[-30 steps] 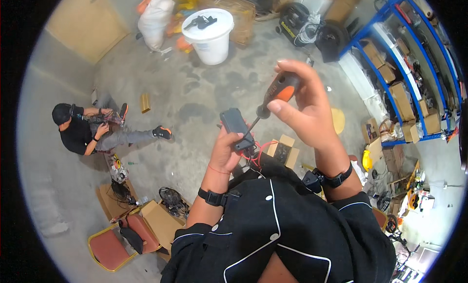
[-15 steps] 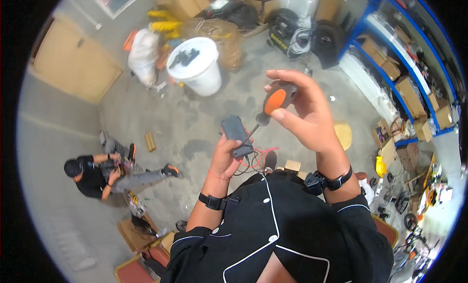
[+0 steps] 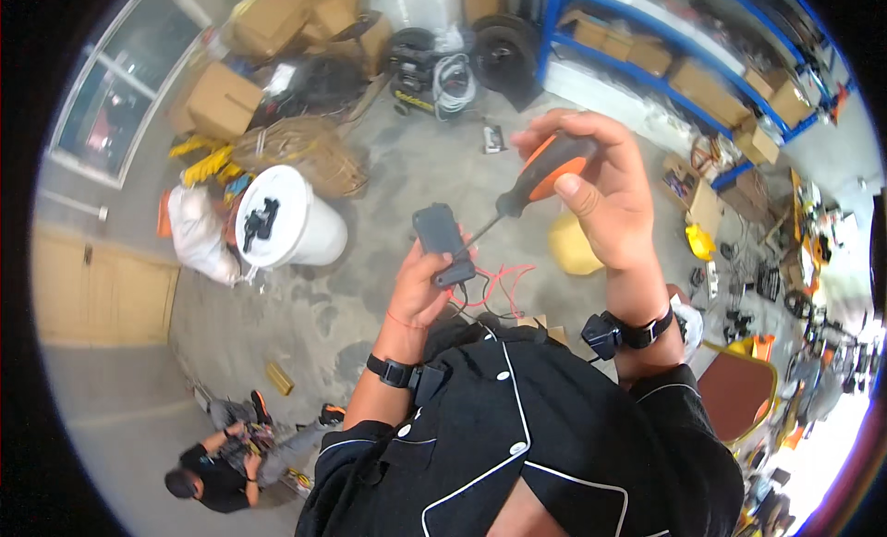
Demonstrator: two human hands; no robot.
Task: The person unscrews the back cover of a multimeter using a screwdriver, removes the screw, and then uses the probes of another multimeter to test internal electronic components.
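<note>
My left hand (image 3: 420, 283) is closed round a small dark grey plastic box (image 3: 436, 230), with red and black wires (image 3: 499, 287) hanging from its lower end. My right hand (image 3: 601, 195) grips the black and orange handle of a screwdriver (image 3: 545, 172). The thin metal shaft slants down to the box's right side near my left hand; whether its tip touches a screw I cannot tell.
A co-worker (image 3: 212, 472) sits on the floor at lower left. A white bucket (image 3: 314, 232) stands beside sacks (image 3: 199, 227). Blue shelving (image 3: 637, 75) with cardboard boxes lines the upper right. A chair (image 3: 735, 394) and scattered parts are at my right.
The view has swung toward the right, so the bucket and co-worker appear further left and the co-worker lower. My right hand has turned the screwdriver handle into a more slanted position.
</note>
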